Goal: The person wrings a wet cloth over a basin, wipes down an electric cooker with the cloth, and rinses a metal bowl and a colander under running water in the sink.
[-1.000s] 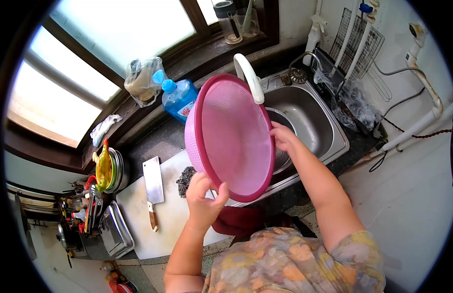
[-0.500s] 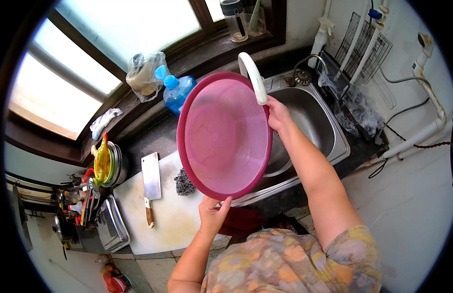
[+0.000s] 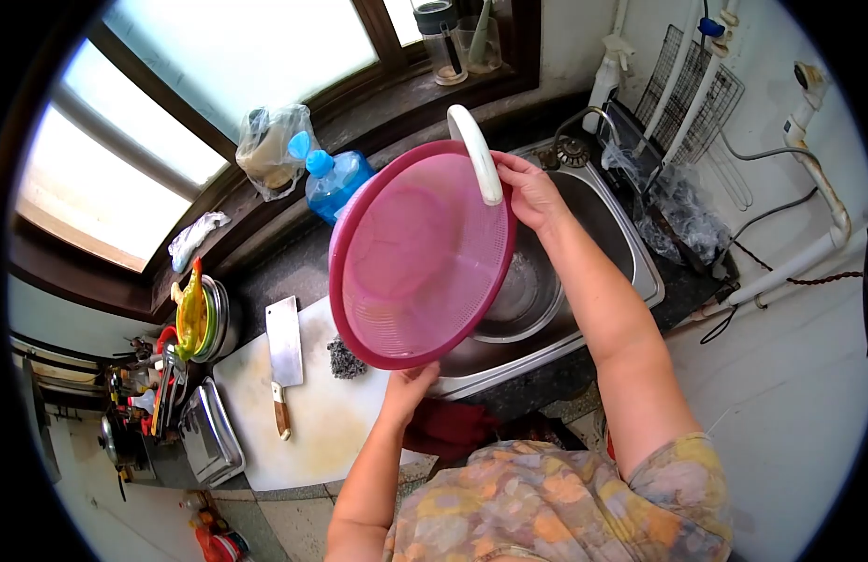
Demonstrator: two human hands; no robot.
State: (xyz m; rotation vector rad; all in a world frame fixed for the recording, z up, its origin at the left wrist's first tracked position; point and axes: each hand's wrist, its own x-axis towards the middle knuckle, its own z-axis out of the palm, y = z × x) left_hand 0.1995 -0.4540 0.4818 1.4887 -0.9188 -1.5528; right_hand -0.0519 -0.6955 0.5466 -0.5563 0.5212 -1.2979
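A pink perforated basin (image 3: pixel 425 262) is held tilted between my two hands, its inside facing the camera. My left hand (image 3: pixel 411 382) grips its lower rim, with the fingers partly hidden beneath. At the upper right rim my right hand (image 3: pixel 532 190) is closed on the edge, close to the white faucet (image 3: pixel 476 155), whose spout crosses in front of the basin. Behind and to the right lies the steel sink (image 3: pixel 593 220), with a round metal bowl (image 3: pixel 537 295) in it, partly covered by the basin.
A white cutting board (image 3: pixel 331 431) holds a cleaver (image 3: pixel 284 347) and a steel wool scrubber (image 3: pixel 347 359). A blue bottle (image 3: pixel 336 183) stands by the window. Stacked bowls (image 3: pixel 219 323) and a metal tray (image 3: pixel 212 436) are at left. Plastic bags (image 3: pixel 682 211) lie right of the sink.
The basin has moved left and turned, uncovering more of the metal bowl. My left hand has taken hold of the lower rim, and my right hand has shifted higher along the edge.
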